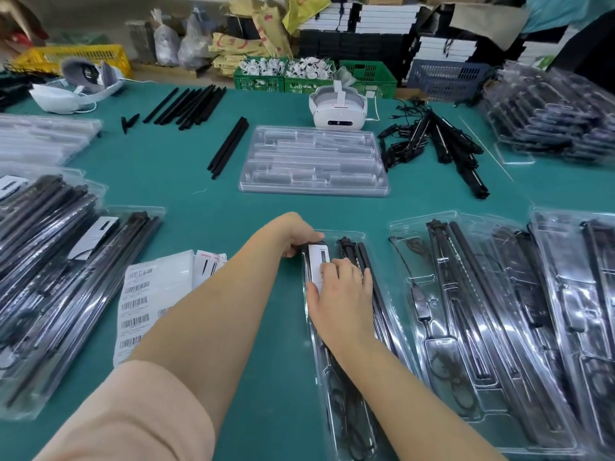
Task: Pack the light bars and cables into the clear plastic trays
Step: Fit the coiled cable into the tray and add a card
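Several filled trays [492,327] are lying lower right; loose light bars [189,104] are waiting upper left. Left hand [299,236] is gripping the centre tray [346,327] top end, right hand [339,291] pressing a white card [318,261] flat, fingers spread. One empty tray [314,161] is sitting mid-frame.

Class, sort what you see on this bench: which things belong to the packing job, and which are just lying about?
Belongs to the job:
left hand
right hand
tray being filled
white card
empty clear tray
loose black bars
cable pile
filled trays

Lying about:
white headset
green crates
barcode label sheets
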Motion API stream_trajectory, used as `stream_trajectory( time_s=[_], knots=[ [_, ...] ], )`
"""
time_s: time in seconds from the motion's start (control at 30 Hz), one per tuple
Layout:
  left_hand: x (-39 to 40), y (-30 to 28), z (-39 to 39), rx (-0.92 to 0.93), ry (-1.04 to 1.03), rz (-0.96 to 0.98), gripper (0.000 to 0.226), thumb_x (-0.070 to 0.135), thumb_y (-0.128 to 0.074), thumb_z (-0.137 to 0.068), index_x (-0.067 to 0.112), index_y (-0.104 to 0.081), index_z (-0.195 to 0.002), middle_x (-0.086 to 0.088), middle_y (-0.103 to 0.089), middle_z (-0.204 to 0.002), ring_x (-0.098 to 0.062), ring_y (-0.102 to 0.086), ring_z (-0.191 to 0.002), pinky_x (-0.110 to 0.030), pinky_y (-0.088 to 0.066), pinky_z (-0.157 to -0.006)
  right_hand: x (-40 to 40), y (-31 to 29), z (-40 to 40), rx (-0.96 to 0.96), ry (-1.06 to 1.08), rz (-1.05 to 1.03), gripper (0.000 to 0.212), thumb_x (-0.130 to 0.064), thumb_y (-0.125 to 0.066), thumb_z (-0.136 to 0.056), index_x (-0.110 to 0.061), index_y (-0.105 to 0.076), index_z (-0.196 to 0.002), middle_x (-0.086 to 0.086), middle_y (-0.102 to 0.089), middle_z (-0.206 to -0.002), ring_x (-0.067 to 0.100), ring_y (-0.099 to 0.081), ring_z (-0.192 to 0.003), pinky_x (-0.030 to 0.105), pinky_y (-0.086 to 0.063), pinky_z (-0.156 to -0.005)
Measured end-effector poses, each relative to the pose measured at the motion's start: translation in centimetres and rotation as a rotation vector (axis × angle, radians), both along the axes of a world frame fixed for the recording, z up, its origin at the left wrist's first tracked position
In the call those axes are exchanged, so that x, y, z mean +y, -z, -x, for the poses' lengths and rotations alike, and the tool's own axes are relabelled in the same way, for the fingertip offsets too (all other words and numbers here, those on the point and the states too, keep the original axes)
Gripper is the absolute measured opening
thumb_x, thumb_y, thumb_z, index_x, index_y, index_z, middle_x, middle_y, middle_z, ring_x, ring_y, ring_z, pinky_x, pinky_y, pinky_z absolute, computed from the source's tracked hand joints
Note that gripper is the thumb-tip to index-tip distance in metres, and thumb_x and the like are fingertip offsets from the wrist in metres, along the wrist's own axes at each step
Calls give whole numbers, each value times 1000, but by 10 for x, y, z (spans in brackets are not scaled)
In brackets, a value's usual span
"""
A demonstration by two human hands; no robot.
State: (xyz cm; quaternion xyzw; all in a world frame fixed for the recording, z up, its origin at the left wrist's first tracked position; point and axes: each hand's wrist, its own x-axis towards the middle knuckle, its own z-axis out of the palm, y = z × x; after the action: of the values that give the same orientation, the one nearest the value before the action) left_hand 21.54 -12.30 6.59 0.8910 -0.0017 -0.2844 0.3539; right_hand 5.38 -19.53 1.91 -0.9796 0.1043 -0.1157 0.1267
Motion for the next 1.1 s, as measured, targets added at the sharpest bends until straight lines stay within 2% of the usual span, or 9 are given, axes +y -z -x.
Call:
stream_trajectory(
  time_s=[0.1,0.17,0.23,0.37,0.63,0.8,0.93,1.0,1.1],
  knots=[
    [15,2,-3,82,-69,164,23,28,-75,-90,10,-61,-87,-6,-57,-79,-20,-46,-66,-27,-39,-54,5,-5,2,-40,-30,12,38,-37,-56,-97,-12,-60,-125,10,-56,-136,30,-45,-135,55,-23,-118],
    [23,2,-2,90,-82,234,19,27,-73,-92,10,-66,-92,-1,-65,-72,-14,-55,-61,-25,-48,-57,9,-8,5,-46,-44,38,40,-37,-55,-97,-13,-60,-128,9,-56,-137,30,-45,-135,55,-23,-118],
    [29,2,-1,107,-113,320,16,23,-72,-92,8,-67,-91,0,-68,-64,-12,-61,-55,-26,-53,-56,13,-11,7,-63,-48,65,41,-37,-58,-96,-12,-60,-129,9,-58,-135,30,-47,-134,56,-25,-117],
    [36,0,3,142,-178,408,13,18,-72,-92,9,-66,-86,-1,-71,-65,-16,-67,-67,-29,-55,-58,17,-15,8,-133,-50,105,39,-34,-67,-90,-11,-65,-121,11,-64,-125,33,-54,-128,59,-34,-113],
    [44,1,10,106,-221,469,13,17,-70,-93,12,-64,-83,4,-68,-57,-12,-64,-56,-27,-54,-60,22,-16,10,-170,-66,141,36,-33,-73,-86,-11,-68,-114,10,-67,-123,32,-57,-126,60,-39,-109],
    [44,1,16,56,-244,459,14,14,-68,-95,9,-64,-82,-4,-67,-70,-14,-64,-59,-25,-54,-53,24,-16,12,-162,-78,121,35,-33,-70,-88,-12,-67,-116,8,-66,-124,31,-56,-128,59,-38,-110],
    [39,3,20,-20,-239,391,13,11,-68,-95,-1,-66,-96,-13,-65,-82,-17,-62,-59,-23,-53,-46,24,-15,13,-121,-83,83,35,-32,-66,-91,-10,-67,-118,10,-64,-127,32,-53,-130,58,-35,-112],
    [40,3,21,-10,-187,361,17,12,-67,-95,-5,-66,-99,-15,-64,-84,-18,-63,-62,-24,-54,-49,25,-14,14,-108,-81,79,34,-32,-66,-90,-10,-67,-116,11,-64,-125,33,-54,-128,57,-35,-111],
    [46,3,21,88,-129,383,24,11,-69,-94,-9,-68,-107,-15,-70,-88,-22,-66,-72,-32,-59,-65,25,-11,17,-121,-88,83,32,-30,-68,-87,-9,-67,-112,11,-64,-119,35,-56,-121,55,-37,-111]
  ],
)
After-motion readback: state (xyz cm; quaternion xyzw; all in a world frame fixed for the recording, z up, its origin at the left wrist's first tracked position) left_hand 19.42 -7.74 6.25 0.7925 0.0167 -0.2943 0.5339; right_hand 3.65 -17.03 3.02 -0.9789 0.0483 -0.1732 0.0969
